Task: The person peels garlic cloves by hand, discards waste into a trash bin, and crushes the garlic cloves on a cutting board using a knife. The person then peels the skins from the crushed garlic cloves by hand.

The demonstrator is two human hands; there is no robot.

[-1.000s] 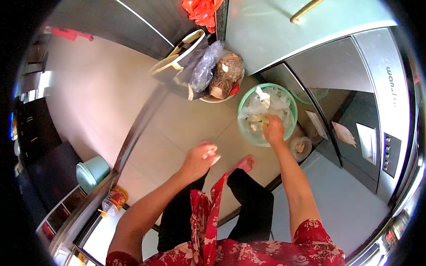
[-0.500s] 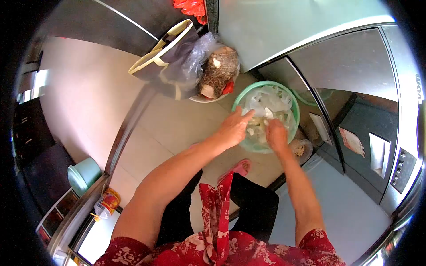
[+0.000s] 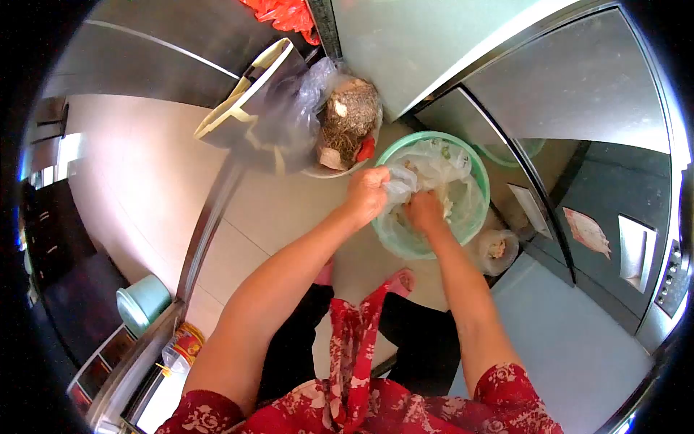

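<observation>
A pale green bin [image 3: 483, 189] stands on the floor, lined with a translucent plastic bag [image 3: 437, 165] that holds some whitish and greenish scraps. At the bin's left rim my left hand [image 3: 367, 194] is closed around a bunched part of this bag and pulls it up over the edge. My right hand [image 3: 425, 210] is lower, inside the bin's opening, its fingers curled close to the bag. What those fingers hold is hidden. Pale scraps [image 3: 448, 206] show just beside the right hand.
A large brown hairy root [image 3: 353, 108] sits in a bowl behind the bin, beside a dark carrier bag [image 3: 267, 119]. A small clear bag or tub [image 3: 499, 249] lies right of the bin, near dark cabinet doors [image 3: 578, 87]. A teal bucket [image 3: 143, 304] stands far left.
My left hand has moved left from over the scraps and closed on the plastic bag, lifting it. My right hand has shifted left and slightly down within the bin.
</observation>
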